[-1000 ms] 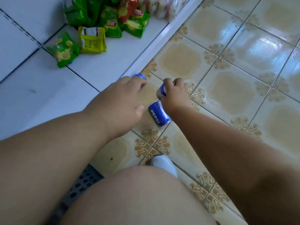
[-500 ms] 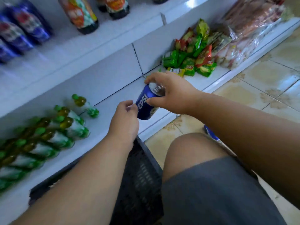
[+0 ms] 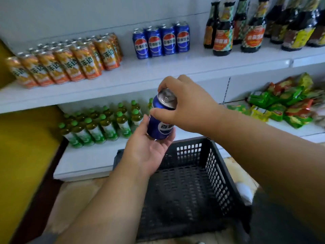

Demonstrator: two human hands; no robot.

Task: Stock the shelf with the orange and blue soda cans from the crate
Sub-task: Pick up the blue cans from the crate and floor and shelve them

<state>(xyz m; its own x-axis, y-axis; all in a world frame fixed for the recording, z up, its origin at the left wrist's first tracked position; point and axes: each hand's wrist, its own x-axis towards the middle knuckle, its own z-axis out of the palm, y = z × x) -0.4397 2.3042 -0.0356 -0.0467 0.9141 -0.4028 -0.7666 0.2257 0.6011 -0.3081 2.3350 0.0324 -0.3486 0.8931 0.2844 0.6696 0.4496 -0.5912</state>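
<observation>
Handling a Smooth Blue Can Between Crate and Shelf

Gripping is shown at two places on one blue aluminium soda can with a silver pull-tab top [image 3: 161, 118], which is held in the air, tilted slightly, above the far edge of the black perforated plastic crate [image 3: 218, 171] and in front of the lower shelf. The right hand [image 3: 186, 106] is curled over the rim, the fingertips pinching the top edge from behind and the thumb pressed against the upper side wall. The left hand [image 3: 149, 148] is cupped under the base, its fingers wrapped loosely around the lower body, with the thumb laid along the left side.

The can is judged to be rigid if still sealed and full, moderately heavy for its size, and smooth enough to slip. Thin walls would dent under a hard squeeze or a drop. A hold around the middle of the cylinder is judged safest, with the rim pinch suited only to steadying.

A row of four matching blue cans [image 3: 161, 42] is seen upright on the white upper shelf [image 3: 158, 73], with bare shelf in front of it. Beside this row, to the left, stands a block of orange soda cans [image 3: 66, 62]. No cans can be made out inside the crate.
</observation>
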